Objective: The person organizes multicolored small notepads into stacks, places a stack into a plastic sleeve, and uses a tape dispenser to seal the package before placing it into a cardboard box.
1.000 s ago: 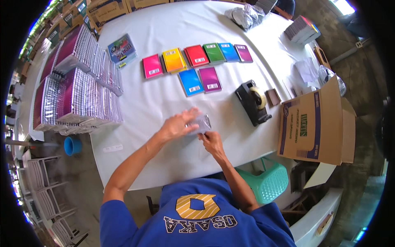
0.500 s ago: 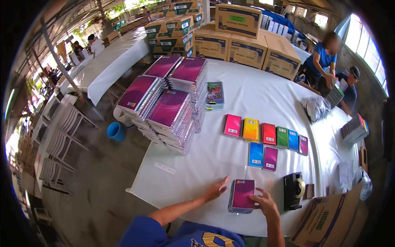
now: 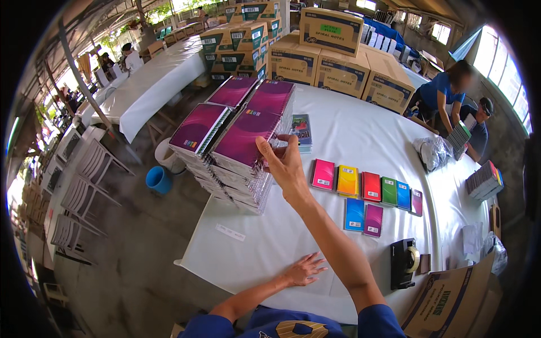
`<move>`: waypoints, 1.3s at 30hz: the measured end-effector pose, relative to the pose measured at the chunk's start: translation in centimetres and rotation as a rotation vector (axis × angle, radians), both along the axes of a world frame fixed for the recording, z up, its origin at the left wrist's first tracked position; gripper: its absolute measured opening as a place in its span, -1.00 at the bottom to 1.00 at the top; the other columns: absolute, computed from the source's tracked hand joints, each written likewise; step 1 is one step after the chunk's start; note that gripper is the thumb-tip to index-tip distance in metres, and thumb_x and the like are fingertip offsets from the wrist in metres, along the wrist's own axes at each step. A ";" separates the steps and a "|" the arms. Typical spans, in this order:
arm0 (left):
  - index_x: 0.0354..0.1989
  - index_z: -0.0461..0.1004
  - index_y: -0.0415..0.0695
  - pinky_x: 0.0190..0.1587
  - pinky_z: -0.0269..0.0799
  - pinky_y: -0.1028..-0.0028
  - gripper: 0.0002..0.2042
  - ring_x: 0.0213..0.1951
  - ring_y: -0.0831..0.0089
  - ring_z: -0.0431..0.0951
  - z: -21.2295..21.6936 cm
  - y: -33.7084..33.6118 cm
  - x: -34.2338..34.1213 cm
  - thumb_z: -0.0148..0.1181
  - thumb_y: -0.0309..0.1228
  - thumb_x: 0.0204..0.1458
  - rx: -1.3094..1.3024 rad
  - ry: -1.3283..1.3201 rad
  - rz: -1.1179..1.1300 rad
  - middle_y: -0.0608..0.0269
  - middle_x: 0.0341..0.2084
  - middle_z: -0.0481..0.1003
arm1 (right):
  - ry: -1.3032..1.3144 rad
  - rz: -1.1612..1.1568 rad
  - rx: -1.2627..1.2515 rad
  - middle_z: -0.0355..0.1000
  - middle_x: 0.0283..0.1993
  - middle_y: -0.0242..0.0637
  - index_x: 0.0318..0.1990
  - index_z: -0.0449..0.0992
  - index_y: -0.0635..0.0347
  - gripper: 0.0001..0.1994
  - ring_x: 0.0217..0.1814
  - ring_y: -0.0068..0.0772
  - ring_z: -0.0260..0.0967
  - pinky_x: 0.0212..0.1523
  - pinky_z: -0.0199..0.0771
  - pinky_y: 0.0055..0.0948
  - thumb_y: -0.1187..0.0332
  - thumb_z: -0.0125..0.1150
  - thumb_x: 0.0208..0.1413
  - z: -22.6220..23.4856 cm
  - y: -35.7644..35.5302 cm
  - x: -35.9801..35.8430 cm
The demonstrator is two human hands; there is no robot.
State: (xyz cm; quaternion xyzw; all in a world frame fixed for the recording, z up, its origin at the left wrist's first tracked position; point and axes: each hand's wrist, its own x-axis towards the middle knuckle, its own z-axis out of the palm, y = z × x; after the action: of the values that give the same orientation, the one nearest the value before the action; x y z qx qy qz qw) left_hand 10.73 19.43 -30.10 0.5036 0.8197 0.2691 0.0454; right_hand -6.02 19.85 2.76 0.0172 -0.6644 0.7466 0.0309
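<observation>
On white table, at left, purple notebooks stacked, presumably compact for stability; right hand gripping near edge, thumb over cover; left hand empty, fingers spread, likely bracing.

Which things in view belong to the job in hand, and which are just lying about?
Likely the job:
- purple notebook stacks, touched by the right hand
- white table under the left hand
- perhaps the tape dispenser, untouched

Apparently lying about:
- blue bucket
- crumpled clear plastic
</observation>
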 end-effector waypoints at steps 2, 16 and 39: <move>0.24 0.30 0.09 0.38 -0.15 0.14 -0.49 0.39 0.05 -0.08 0.7 0.1 0.1 0.10 -0.17 0.07 -0.013 -0.024 -0.012 0.16 0.35 0.05 | 0.062 -0.075 0.171 0.35 -0.43 -0.15 -0.01 0.24 0.45 -0.35 -0.37 -0.44 0.33 -0.38 0.36 -0.41 -0.02 0.29 0.05 -0.9 -0.3 0.1; 0.02 0.49 -0.07 0.30 0.02 0.09 -0.61 0.28 0.07 0.15 1.3 1.1 -0.3 0.18 -0.24 -0.01 0.017 -0.005 0.021 0.08 0.12 0.35 | 0.242 -0.071 0.370 0.34 -0.17 -0.17 -0.18 0.44 0.26 -0.82 -0.27 -0.31 0.44 -0.30 0.51 -0.39 0.46 0.24 0.07 -13.0 10.8 8.0; 0.22 0.32 0.20 0.30 -0.11 -0.14 -0.49 0.38 0.11 -0.06 2.3 13.7 5.1 0.16 -0.19 0.03 -0.048 0.035 -0.211 0.30 0.29 0.19 | -0.275 -0.262 1.194 0.28 0.11 -0.31 -0.03 0.39 0.02 -0.56 0.14 -0.10 0.21 0.05 0.23 -0.14 0.47 0.34 -0.14 -28.5 29.9 33.3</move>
State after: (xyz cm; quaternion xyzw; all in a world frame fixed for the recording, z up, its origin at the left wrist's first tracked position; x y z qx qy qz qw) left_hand 15.81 33.11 -27.80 0.5904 0.7692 0.2341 0.0711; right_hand 27.27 49.75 -25.78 -0.1465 -0.9614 0.2320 0.0213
